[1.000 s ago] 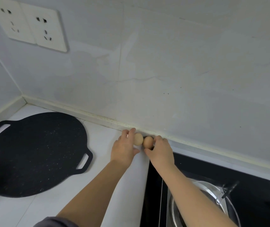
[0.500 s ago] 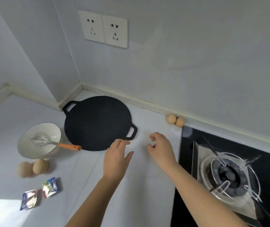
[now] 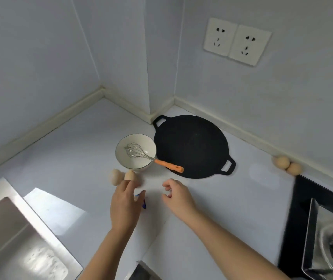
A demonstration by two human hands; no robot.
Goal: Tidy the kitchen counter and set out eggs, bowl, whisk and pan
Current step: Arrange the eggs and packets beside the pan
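A flat black pan with two loop handles lies on the white counter near the wall corner. Left of it stands a white bowl holding a wire whisk with an orange handle. Two eggs sit just in front of the bowl. Two more eggs rest against the wall by the stove. My left hand hovers open, fingertips at the near pair of eggs, covering small packets. My right hand is open with curled fingers, holding nothing, in front of the pan.
A steel sink fills the lower left. A black gas stove with a metal burner ring sits at the right edge. A double wall socket is above the pan. A blue packet edge shows beside my left hand.
Both hands let go of the two eggs at the wall and drew back left. My view swung left, and my left hand now reaches the eggs by the bowl.
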